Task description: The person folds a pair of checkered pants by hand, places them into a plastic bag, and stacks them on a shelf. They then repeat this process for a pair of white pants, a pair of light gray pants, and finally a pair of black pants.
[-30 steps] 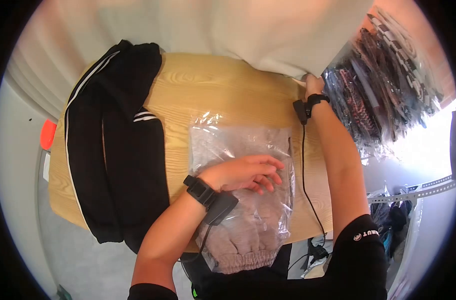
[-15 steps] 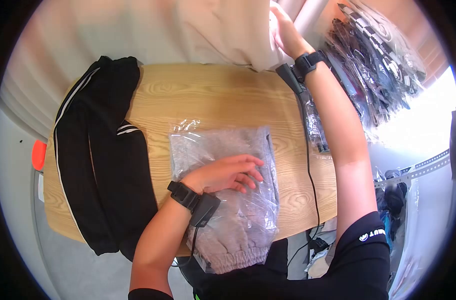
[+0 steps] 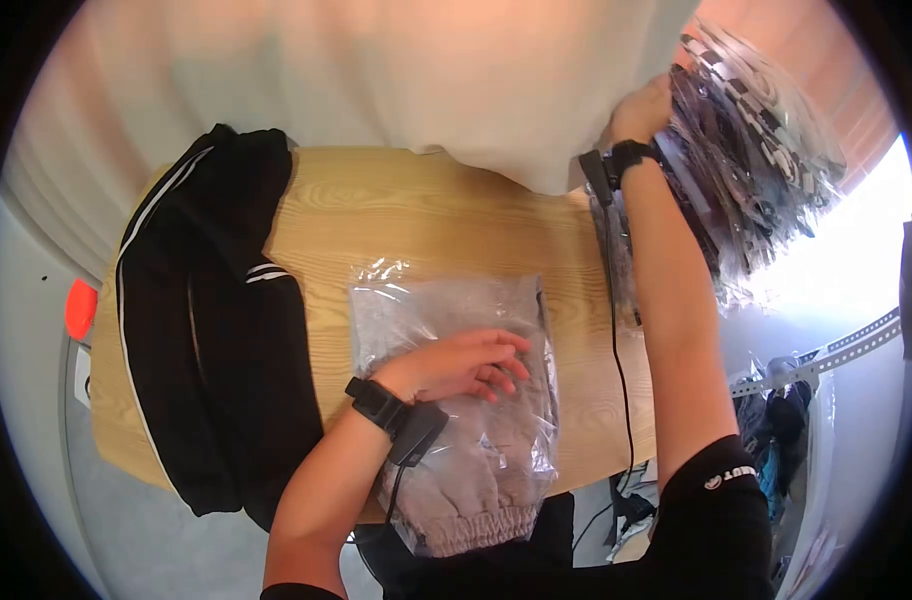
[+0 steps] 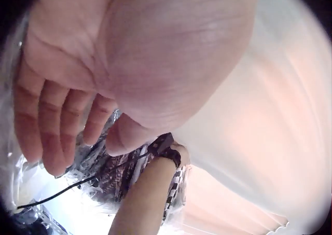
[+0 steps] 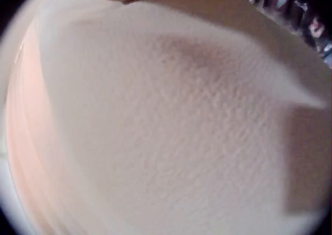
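Grey sweatpants with a gathered waistband lie in a clear plastic bag at the table's front edge. My left hand rests over the bag, palm down, fingers loosely extended; the left wrist view shows its palm and relaxed fingers with nothing in them. Up at the far right, my right hand holds the edge of the pale curtain, beside a stack of bagged clothes. Its fingertips are hidden in the head view. Curtain fabric fills most of the right wrist view.
A black garment with white stripes lies along the left of the wooden table. A black cable hangs from the right wrist camera. More bagged clothes sit by a perforated metal rail at right.
The right hand rose and moved inward with the curtain edge, then came back right, drawing the curtain across the table's far side. The left hand stays over the bag.
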`<state>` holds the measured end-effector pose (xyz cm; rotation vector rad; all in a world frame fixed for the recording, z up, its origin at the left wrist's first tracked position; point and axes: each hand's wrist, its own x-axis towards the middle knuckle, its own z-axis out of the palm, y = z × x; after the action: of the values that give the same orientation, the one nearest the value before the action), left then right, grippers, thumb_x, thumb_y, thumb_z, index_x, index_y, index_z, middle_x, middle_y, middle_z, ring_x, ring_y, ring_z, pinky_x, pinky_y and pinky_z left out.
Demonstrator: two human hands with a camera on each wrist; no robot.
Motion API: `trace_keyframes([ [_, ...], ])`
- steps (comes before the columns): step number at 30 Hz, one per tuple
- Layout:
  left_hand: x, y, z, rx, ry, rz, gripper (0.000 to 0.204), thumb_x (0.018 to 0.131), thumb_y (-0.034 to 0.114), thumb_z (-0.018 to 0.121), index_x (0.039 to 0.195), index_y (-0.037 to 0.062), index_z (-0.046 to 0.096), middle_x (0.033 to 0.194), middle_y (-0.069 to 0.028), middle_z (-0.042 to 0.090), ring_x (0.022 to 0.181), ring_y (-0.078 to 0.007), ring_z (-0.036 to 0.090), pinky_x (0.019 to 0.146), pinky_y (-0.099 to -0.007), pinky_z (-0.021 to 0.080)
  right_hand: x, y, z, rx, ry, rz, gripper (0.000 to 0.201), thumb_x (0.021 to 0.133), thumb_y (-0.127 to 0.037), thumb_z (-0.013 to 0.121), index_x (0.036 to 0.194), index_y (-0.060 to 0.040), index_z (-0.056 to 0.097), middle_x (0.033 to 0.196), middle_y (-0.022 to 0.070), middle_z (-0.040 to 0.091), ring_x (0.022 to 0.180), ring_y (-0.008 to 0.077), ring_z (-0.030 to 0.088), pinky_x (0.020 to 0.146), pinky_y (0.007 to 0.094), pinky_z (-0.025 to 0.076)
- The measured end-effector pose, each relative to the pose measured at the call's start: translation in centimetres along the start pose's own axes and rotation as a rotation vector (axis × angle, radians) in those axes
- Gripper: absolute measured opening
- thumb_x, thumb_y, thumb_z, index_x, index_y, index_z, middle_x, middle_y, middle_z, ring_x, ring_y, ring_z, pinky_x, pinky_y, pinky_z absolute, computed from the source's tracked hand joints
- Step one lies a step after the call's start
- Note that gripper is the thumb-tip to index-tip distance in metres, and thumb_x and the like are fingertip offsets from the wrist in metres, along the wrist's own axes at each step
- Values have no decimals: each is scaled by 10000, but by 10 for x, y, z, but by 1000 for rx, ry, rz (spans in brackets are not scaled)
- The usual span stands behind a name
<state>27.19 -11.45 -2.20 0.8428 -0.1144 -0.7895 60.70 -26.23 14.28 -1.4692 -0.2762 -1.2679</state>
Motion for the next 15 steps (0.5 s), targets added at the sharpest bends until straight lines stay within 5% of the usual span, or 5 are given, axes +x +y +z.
trace_keyframes([
  [1,2,0,2,5,-1,-3,416,986,278,560,1344,92,460,1139,-87,621,920,-140,619,771,-274,509,6,12,5,-211,-37,-95,447,1026,-315,376,950,78,576,871,291,646,807,451,618,729,486,481],
  [6,3,-9,-2,-39,-12,-25,409,986,288,563,1334,94,471,1159,-91,627,941,-146,631,770,-277,518,6,20,27,-395,-14,-66,380,1021,-339,378,1016,-2,556,878,300,641,829,515,600,731,563,479],
  [8,6,-10,-11,-44,-37,-20,419,988,299,560,1342,94,467,1167,-93,631,953,-151,639,773,-290,528,5,13,35,-488,-63,118,360,1020,-353,379,1032,-31,538,880,299,640,824,505,604,720,576,475],
  [11,5,-12,-12,-31,-60,-21,436,994,294,550,1366,88,452,1179,-82,626,978,-139,626,807,-291,525,2,4,34,-555,-194,166,303,1009,-322,428,962,-33,505,907,282,642,840,475,613,719,569,463],
  [15,-1,-3,-4,7,-50,2,446,1001,287,534,1387,86,437,1202,-79,616,1003,-129,613,832,-285,518,-12,19,31,-541,-167,-67,211,954,-232,531,961,-24,492,964,235,632,906,436,612,768,527,467],
])
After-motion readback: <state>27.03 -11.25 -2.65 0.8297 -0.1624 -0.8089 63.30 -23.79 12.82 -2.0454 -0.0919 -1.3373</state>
